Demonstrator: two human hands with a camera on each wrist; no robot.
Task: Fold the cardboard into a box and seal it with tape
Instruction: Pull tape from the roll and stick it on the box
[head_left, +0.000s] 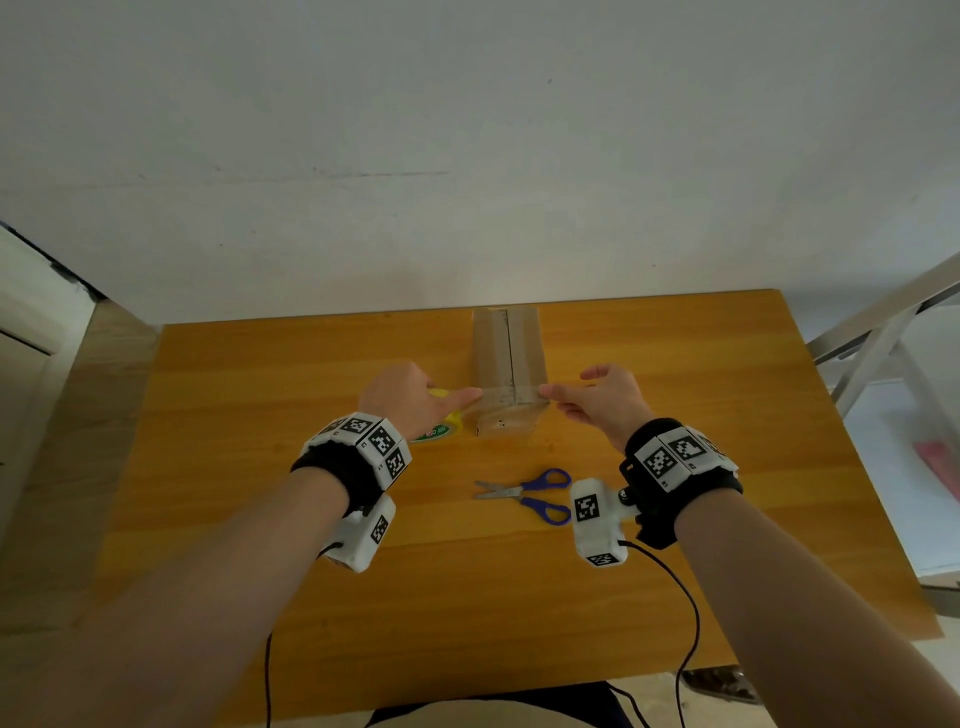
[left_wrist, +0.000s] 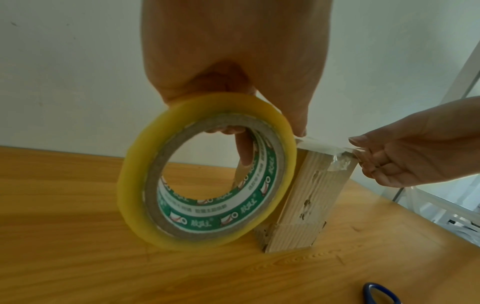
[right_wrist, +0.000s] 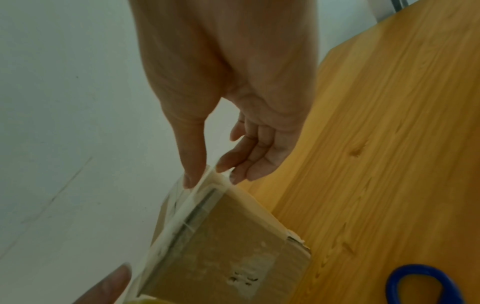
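Note:
A long brown cardboard box lies on the wooden table, its top flaps meeting along a centre seam. A clear tape strip runs across the top near the front end. My left hand grips the yellow tape roll through its core at the box's left side, with one finger stretched to the box's left edge. My right hand pinches the tape end at the box's right top edge, thumb above and fingers beside. The tape end wrinkles down the box's side.
Blue-handled scissors lie closed on the table between my wrists, nearer to me than the box. A metal frame and a white crate stand off the table's right edge. A white wall is behind.

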